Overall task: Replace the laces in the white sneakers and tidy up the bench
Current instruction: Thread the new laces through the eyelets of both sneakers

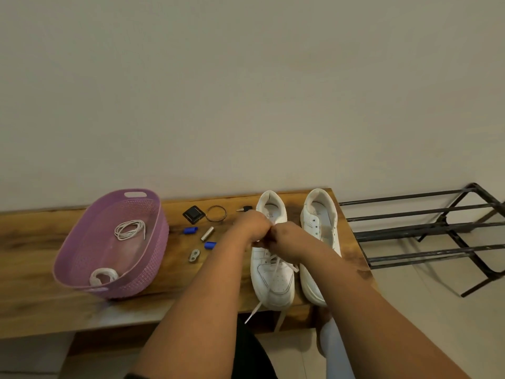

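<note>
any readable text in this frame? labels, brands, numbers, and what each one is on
None can be read.
Insole of the left sneaker: a small printed mark, too blurred to read.
Right sneaker: a faint mark on the tongue, too small to read.
Purple basket, black square item, blue caps: no text visible.

A home entryway: a wooden surface (pixel 41 242) stands against a plain wall (pixel 246 77), a black metal shoe rack (pixel 426 231) beside it, sneakers (pixel 273 269) and a purple basket (pixel 153 242) on top.
</note>
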